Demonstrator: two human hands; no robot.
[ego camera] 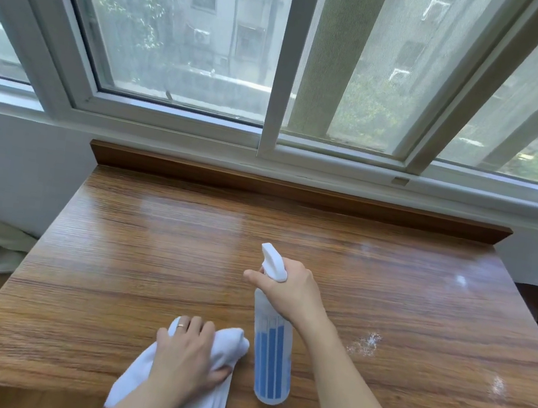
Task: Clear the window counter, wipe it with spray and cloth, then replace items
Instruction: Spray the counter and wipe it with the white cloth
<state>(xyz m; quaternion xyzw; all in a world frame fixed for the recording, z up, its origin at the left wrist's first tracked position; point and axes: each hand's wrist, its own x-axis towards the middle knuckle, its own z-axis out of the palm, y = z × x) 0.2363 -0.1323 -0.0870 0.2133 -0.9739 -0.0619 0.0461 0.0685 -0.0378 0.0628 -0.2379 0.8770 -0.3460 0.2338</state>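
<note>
A spray bottle [271,353], clear with blue stripes and a white trigger head, is gripped around its neck by the right hand [286,289], the fingers curled round it and the nozzle pointed toward the window [194,37]. The bottle is held above the wooden worktop [122,252], toward its near edge. Just beside the bottle, on the side away from the right hand's forearm, a white cloth [200,388] is pressed onto the worktop by the left hand [189,351], whose fingers are bent over a bunched part of it; a ring is worn on one finger. Part of the cloth hangs past the worktop's near edge. Beyond the bottle on its other side, wet droplets [363,345] are seen on the wood.
</note>
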